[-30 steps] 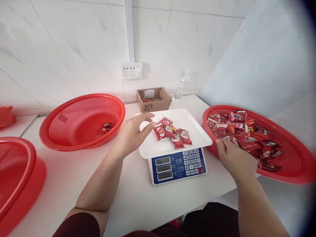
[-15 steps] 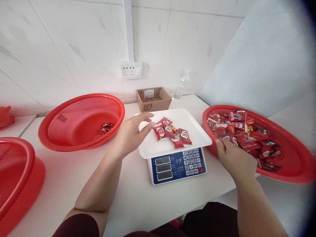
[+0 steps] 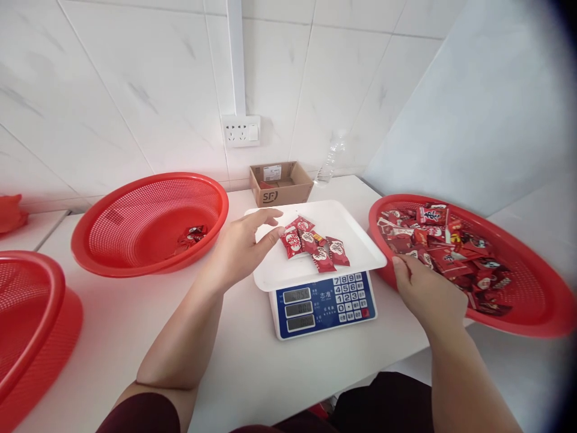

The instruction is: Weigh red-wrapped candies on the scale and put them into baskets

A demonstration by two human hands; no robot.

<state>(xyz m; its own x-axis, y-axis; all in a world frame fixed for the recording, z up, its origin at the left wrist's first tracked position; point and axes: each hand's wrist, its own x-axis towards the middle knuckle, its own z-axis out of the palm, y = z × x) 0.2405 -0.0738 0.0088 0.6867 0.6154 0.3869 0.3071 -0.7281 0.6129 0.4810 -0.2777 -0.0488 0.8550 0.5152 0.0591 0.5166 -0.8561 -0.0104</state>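
Several small red-wrapped snack packets (image 3: 310,242) lie in a loose group on the white tray (image 3: 360,243) of a blue-fronted digital scale (image 3: 322,304). My left hand (image 3: 246,246) is over the tray's left side, its thumb and fingers apart and nothing in it. The thumb tip is close to the leftmost packet. On the right, my right hand (image 3: 430,294) is closed at the near-left rim of a red perforated basket (image 3: 541,288), thumb on the near side, the other fingers mostly hidden. Many red packets (image 3: 446,246) fill that basket.
A second red basket (image 3: 148,186) with a few packets stands left of the scale, and a third (image 3: 54,276) is cut off at the left edge. Behind the scale are a cardboard box (image 3: 283,193) and a clear plastic bottle (image 3: 331,159). The right basket overhangs the table edge.
Almost nothing differs. The whole view has shifted very slightly; both hands and the packets keep their places.
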